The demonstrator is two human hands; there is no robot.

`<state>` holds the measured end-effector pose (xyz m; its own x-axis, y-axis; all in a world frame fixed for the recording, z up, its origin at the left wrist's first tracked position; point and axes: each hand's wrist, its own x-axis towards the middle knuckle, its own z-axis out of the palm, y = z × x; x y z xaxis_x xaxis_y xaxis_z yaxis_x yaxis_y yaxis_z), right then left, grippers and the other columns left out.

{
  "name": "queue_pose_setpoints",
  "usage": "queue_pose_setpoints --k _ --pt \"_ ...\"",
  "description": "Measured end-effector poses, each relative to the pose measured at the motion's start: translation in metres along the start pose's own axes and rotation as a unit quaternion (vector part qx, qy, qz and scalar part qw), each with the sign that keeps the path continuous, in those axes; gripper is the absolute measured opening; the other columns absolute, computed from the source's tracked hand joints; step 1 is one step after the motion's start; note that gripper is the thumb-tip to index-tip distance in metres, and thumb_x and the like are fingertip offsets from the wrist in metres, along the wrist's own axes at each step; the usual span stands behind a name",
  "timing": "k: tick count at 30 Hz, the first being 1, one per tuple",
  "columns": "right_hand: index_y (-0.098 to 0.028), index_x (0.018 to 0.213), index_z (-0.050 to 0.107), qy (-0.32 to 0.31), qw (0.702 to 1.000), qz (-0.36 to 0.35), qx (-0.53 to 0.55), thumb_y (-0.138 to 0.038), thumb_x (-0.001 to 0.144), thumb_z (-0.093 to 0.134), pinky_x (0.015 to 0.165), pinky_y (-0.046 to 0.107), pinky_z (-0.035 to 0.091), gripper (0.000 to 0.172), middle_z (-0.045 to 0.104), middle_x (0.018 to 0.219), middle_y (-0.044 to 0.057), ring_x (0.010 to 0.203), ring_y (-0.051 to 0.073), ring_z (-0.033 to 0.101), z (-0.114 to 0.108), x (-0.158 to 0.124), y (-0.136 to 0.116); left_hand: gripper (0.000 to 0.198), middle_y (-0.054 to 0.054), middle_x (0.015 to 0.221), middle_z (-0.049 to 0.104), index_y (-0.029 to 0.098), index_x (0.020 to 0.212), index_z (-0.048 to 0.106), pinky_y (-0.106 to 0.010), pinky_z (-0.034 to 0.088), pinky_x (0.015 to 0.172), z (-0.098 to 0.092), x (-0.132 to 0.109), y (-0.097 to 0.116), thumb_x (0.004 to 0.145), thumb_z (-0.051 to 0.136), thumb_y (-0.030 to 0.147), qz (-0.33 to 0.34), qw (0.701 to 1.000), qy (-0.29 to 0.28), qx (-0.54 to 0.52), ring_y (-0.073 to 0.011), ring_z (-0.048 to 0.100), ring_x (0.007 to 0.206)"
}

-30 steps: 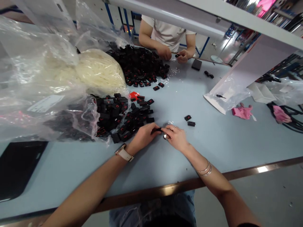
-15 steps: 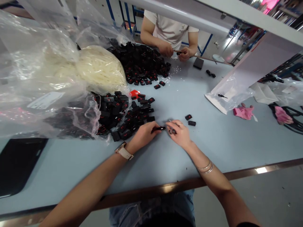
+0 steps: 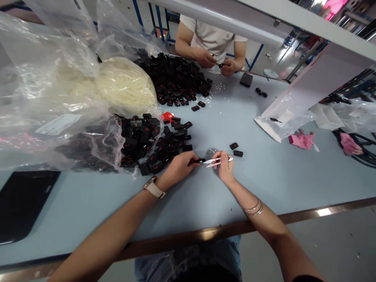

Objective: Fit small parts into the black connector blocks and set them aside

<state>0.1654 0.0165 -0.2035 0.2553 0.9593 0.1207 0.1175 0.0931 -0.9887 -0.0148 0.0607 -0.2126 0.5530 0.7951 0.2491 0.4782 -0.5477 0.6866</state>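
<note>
- Since half a second ago, the right hand (image 3: 225, 169) has turned and bared the metal snips (image 3: 219, 160). It pinches them, thin bright blades parted, tips at the part.
- Black plastic part (image 3: 196, 160): small, oblong, red-marked, gripped in the left hand (image 3: 179, 168) fingertips just above the table.
- Table (image 3: 264, 184): smooth pale blue, metal front edge.
- Two loose parts (image 3: 235, 150) just beyond the right hand.
- Heap (image 3: 155, 145) of like parts spills from a crinkled clear bag (image 3: 58, 98), left.
- Co-worker's hands (image 3: 217, 62) at the far side.
</note>
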Motion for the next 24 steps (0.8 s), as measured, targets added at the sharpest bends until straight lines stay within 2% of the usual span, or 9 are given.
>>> queue_pose_setpoints --k 10,17,24 --pt "-0.018 0.074 0.06 -0.049 0.987 -0.118 -0.094 -0.052 0.094 0.032 0.048 0.024 0.045 0.048 0.06 0.057 0.001 0.047 0.011 0.055 -0.0032 -0.0072 0.003 0.008 0.0 0.074 0.062 0.018 0.078 0.056 -0.024 0.043 0.059 -0.0002 -0.0005 0.0011 0.082 0.061 0.023 -0.017 1.0 -0.003 0.001 -0.0131 0.056 0.064" --pt "-0.018 0.076 0.061 -0.064 0.974 -0.172 -0.135 -0.045 0.096 0.032 0.052 0.024 0.047 0.044 0.059 0.057 0.001 0.049 0.012 0.056 -0.0034 -0.0066 0.002 0.009 0.0 0.074 0.063 0.018 0.078 0.056 -0.024 0.043 0.059 -0.0009 -0.0004 0.0023 0.083 0.06 0.024 -0.022 1.0 -0.007 0.003 -0.0132 0.057 0.065" --pt "-0.018 0.076 0.061 -0.064 0.972 -0.172 -0.149 -0.049 0.096 0.028 0.052 0.025 0.046 0.049 0.058 0.057 0.001 0.05 0.012 0.056 -0.0034 -0.0066 -0.0007 0.007 0.0 0.074 0.063 0.018 0.079 0.056 -0.024 0.043 0.06 -0.0012 0.0003 0.0027 0.082 0.061 0.022 -0.021 1.0 -0.012 0.006 -0.0135 0.057 0.065"
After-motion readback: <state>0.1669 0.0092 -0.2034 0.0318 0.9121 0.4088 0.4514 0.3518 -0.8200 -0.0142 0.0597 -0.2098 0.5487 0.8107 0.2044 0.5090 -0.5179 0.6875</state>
